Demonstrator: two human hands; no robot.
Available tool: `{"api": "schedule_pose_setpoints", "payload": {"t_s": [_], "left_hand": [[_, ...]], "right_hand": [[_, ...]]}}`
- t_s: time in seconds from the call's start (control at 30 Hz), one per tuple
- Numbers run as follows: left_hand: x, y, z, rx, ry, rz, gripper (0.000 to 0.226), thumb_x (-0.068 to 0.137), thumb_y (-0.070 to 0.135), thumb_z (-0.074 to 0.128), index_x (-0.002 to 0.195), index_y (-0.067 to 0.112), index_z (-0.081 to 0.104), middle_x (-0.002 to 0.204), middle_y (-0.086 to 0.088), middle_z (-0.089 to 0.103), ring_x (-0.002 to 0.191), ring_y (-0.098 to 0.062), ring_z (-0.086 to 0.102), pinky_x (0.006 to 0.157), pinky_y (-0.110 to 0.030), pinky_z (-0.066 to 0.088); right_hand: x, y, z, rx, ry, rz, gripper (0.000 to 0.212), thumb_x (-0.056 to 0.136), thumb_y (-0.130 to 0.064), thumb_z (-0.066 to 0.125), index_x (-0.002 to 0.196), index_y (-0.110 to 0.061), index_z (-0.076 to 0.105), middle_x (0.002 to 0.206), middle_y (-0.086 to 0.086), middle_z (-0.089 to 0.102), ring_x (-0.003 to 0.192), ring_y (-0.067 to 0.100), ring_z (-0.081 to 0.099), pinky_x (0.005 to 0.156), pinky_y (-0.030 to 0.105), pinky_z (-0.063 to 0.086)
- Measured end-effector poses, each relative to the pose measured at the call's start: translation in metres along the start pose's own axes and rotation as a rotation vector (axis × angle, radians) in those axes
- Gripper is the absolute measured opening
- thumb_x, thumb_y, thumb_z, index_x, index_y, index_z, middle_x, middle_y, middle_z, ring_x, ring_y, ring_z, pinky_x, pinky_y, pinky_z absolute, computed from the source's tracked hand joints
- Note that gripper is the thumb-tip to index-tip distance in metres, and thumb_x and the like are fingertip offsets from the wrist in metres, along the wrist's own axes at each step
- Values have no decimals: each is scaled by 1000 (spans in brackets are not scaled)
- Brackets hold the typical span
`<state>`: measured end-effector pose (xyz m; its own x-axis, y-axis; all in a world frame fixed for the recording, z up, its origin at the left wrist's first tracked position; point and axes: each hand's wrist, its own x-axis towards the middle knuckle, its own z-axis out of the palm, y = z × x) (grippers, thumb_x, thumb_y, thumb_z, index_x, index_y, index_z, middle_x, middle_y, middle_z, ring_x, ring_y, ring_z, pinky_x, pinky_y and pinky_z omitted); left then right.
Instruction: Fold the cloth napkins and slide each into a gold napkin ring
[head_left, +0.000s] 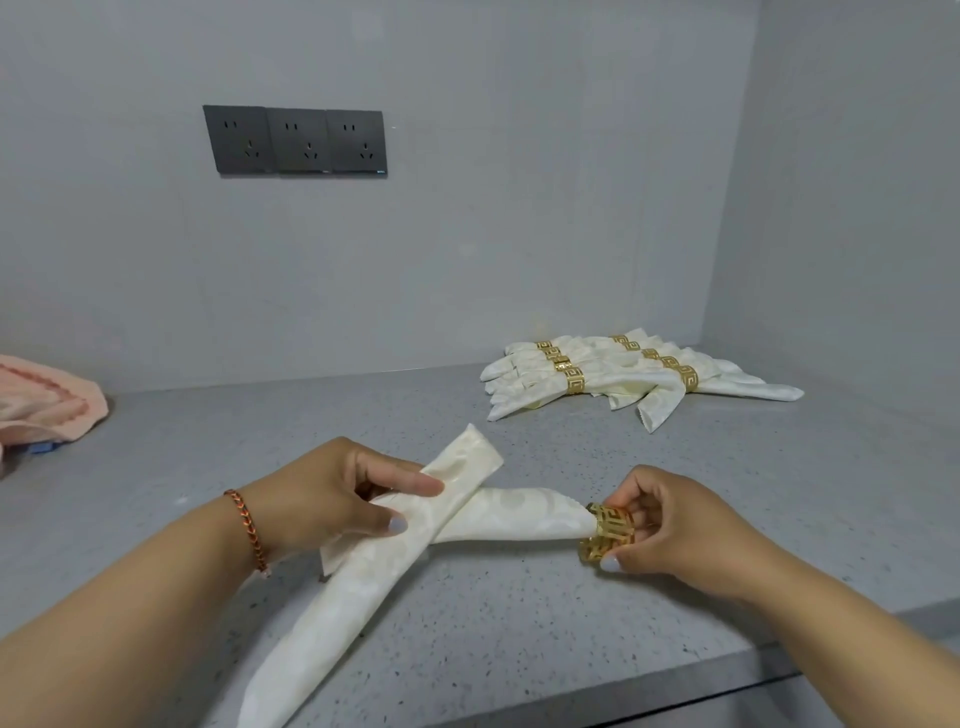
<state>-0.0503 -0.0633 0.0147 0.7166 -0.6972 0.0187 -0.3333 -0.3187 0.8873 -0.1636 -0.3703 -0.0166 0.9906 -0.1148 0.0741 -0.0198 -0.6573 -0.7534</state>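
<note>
Cream damask-patterned napkin (363, 566), gold fretwork ring (608, 532), speckled grey worktop (519, 613), orange braided bracelet (249, 525), pink towel (47, 400), dark grey sockets (296, 140).

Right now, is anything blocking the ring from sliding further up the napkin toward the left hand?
Nothing visible does. The ring, pinched by the right hand, sits on the napkin's folded tip, and the cloth is bare up to where the left hand grips it at the crossing of its two tails.
</note>
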Motion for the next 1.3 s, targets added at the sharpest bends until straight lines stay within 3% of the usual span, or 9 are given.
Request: {"api": "schedule_pose_setpoints", "payload": {"t_s": [0.3, 0.47, 0.7, 0.8, 0.93, 1.1, 1.17, 1.23, 1.3], "left_hand": [[-6, 2, 4, 4, -55, 15, 44, 77, -13, 70, 101, 23, 76, 121, 11, 67, 115, -5, 61, 94, -17, 48], [-7, 3, 10, 1, -76, 7, 45, 78, -13, 69, 102, 25, 76, 120, 12, 67, 112, -8, 64, 88, -18, 51], [-10, -1, 15, 37, -165, 10, 59, 81, -9, 69, 117, 37, 67, 136, 21, 54, 123, -5, 55, 103, -26, 45], [-12, 1, 13, 54, -231, -15, 57, 82, -9, 68, 121, 31, 67, 136, 20, 55, 118, -9, 59, 92, -23, 49], [-10, 6, 12, 163, -331, -60, 57, 78, 1, 68, 121, 38, 65, 136, 12, 57, 105, -19, 60, 89, -32, 48], [-9, 26, 13, 319, -419, -141, 55, 81, -4, 67, 119, 36, 67, 131, 22, 58, 118, -12, 60, 103, -31, 46], [-7, 27, 10, 406, -423, -156, 46, 72, 26, 79, 117, 32, 69, 128, 15, 62, 117, -15, 61, 104, -38, 46], [-4, 24, 3, 498, -374, -188, 85, 40, 69, 81, 113, 25, 72, 121, 2, 68, 112, -20, 64, 101, -46, 47], [-2, 27, 3, 519, -373, -200, 108, 23, 81, 75, 113, 20, 71, 119, -4, 69, 112, -24, 64, 101, -47, 47]], "right_hand": [[9, -26, 9, -88, -18, -88, 43, 59, -20, 90, 91, -24, 61, 83, -9, 71, 66, -4, 64, 63, 16, 53], [12, -45, 23, -165, -65, -185, 42, 59, -34, 88, 88, -30, 59, 90, -10, 70, 79, 3, 65, 71, 24, 54], [10, -47, 32, -124, 24, -183, 36, 58, -36, 86, 81, -28, 60, 81, -12, 68, 69, 1, 61, 57, 16, 44], [9, -45, 33, -108, 30, -169, 36, 57, -35, 87, 81, -27, 62, 82, -11, 70, 71, 5, 64, 61, 25, 50], [8, -44, 30, -60, 36, -193, 36, 55, -34, 87, 81, -27, 63, 85, -9, 72, 76, 10, 68, 73, 38, 56], [5, -56, 25, -158, -107, -297, 38, 60, -29, 88, 88, -30, 62, 90, -15, 69, 84, -4, 64, 81, 28, 56], [5, -60, 24, -165, -125, -318, 39, 61, -25, 88, 90, -29, 63, 92, -16, 69, 86, -5, 64, 81, 24, 55], [6, -61, 22, -148, -135, -327, 41, 61, -24, 89, 92, -28, 64, 93, -16, 69, 87, -7, 63, 79, 17, 53], [6, -62, 23, -140, -140, -338, 41, 61, -22, 89, 94, -27, 65, 93, -17, 69, 88, -8, 63, 76, 11, 50]]}}
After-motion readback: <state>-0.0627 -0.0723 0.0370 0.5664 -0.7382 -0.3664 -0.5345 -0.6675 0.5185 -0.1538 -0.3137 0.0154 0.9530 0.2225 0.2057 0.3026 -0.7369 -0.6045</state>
